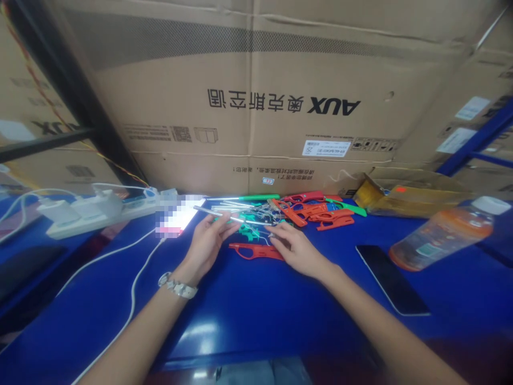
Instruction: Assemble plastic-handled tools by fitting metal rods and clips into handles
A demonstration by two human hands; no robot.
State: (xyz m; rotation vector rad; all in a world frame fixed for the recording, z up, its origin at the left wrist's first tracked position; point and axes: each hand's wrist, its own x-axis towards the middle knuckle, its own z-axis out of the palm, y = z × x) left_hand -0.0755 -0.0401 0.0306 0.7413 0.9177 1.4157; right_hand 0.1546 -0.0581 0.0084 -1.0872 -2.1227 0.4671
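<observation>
My left hand (208,238), with a watch at the wrist, has its fingers closed around a thin silver metal rod (224,216) that sticks out to the upper left and right. My right hand (294,246) rests on the blue table (248,310), fingertips pinched at the rod's right end beside small wire parts (266,224). A red plastic handle piece (252,251) lies between the hands. A green plastic piece (248,231) sits just behind it. Several red, orange and green handle pieces (320,211) are piled behind the right hand.
A large cardboard box (256,96) stands along the back. A white power strip (92,211) with chargers and a lit phone (178,216) sit at the left, with white cables trailing forward. A dark phone (390,278), an orange bottle (441,232) and an open carton (401,195) lie on the right.
</observation>
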